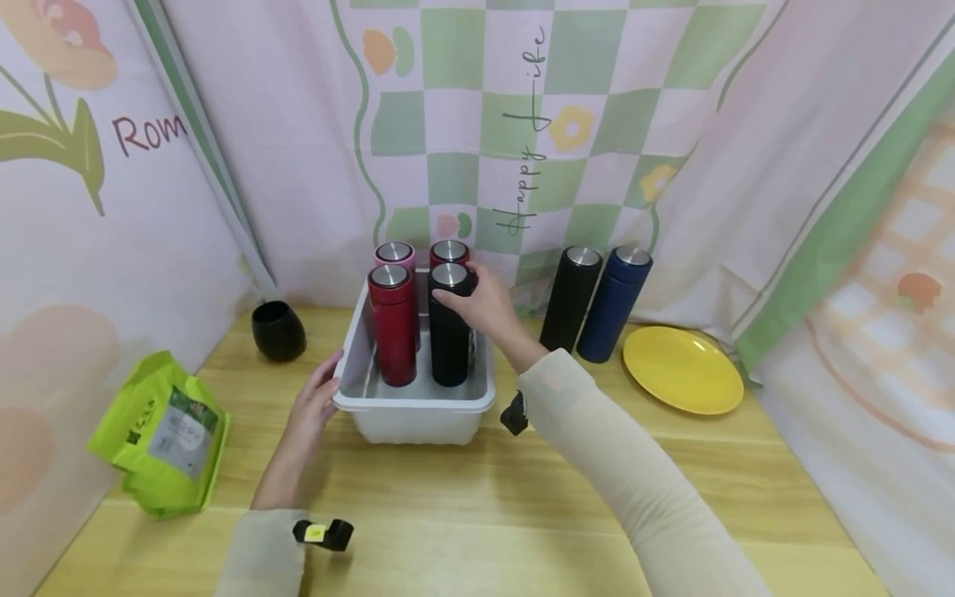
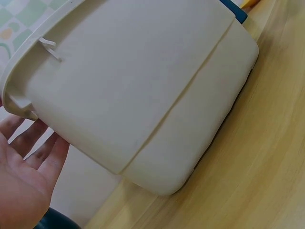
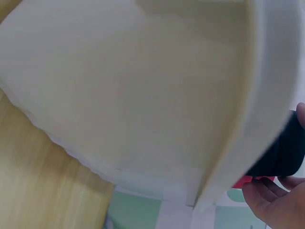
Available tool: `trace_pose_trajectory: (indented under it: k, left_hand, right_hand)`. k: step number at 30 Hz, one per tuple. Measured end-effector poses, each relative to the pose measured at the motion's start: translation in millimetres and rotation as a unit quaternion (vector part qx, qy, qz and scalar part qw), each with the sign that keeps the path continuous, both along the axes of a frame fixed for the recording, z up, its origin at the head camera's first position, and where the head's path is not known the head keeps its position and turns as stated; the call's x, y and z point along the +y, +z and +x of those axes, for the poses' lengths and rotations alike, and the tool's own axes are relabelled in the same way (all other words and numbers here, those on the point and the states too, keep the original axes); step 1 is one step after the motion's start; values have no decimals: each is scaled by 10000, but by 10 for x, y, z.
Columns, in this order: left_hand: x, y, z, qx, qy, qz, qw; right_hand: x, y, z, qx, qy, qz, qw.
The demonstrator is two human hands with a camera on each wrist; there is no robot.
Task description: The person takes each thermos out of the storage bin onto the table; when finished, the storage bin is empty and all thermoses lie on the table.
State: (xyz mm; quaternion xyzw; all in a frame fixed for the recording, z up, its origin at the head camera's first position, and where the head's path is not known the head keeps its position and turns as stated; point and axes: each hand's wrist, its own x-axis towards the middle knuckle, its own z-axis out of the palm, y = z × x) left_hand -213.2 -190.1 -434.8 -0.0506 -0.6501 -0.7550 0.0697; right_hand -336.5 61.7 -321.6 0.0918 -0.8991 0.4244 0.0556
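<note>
A pale plastic bin point(image 1: 414, 405) stands on the table and holds several thermos bottles. My right hand point(image 1: 485, 303) grips the upper part of a black thermos bottle point(image 1: 450, 348), which is upright inside the bin at the front right. Beside it stands a red thermos bottle point(image 1: 394, 340); behind are a pink thermos bottle point(image 1: 407, 263) and another red thermos bottle point(image 1: 450, 245), both partly hidden. Extended fingers of my left hand point(image 1: 317, 394) touch the bin's left rim. In the right wrist view, the bin wall hides most of the black bottle.
Right of the bin stand another black thermos bottle point(image 1: 570, 298) and a blue thermos bottle point(image 1: 615, 307). A yellow plate point(image 1: 682, 369) lies farther right. On the left are a black cup point(image 1: 278, 336) and a green bag point(image 1: 175, 439). Curtains point(image 1: 298, 124) hang behind the table.
</note>
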Motion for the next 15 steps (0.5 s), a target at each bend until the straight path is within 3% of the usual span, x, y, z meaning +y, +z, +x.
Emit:
trace_pose_trajectory:
  k: [15]
  left_hand:
    - [-7, -8, -9, -3, 2, 72, 10000]
  right_hand:
    - [-63, -84, -9, 280, -122, -455, 9985]
